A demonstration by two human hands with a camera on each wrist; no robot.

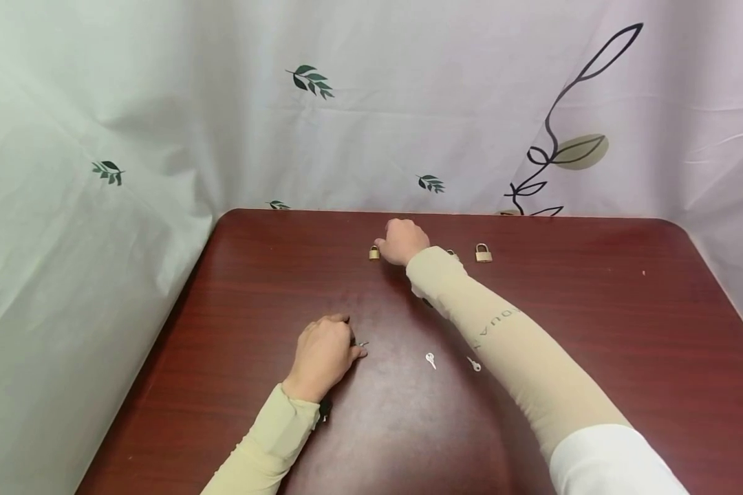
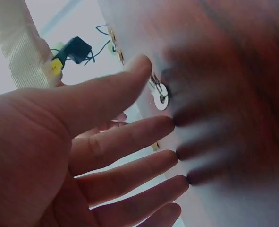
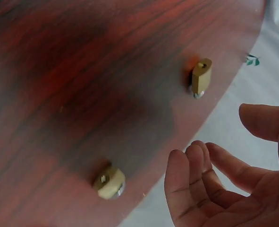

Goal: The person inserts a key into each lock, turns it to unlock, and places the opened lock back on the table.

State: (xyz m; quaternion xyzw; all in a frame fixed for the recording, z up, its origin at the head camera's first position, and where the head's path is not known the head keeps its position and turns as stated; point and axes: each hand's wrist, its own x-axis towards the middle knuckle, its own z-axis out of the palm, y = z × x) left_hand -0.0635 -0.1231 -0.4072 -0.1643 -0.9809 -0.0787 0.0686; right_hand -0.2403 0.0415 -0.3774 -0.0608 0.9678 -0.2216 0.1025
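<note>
L hand (image 1: pixel 323 354) spread nr key (image 2: pixel 158 99); R hand (image 1: pixel 406 242) loosely bent, prob. clear of padlock (image 1: pixel 374 254).

A staged tabletop workspace is shown, screened off by hung fabric; whether it is set up in a home, office or workshop cannot be told. The dark red wood-grain table (image 1: pixel 266 275) is closed in at the back and both sides by a creased white curtain (image 1: pixel 371 144), printed with green leaf sprigs (image 1: pixel 312 82), and small brass padlocks (image 1: pixel 483 256) and keys (image 1: pixel 430 357) are spaced out on it.
</note>
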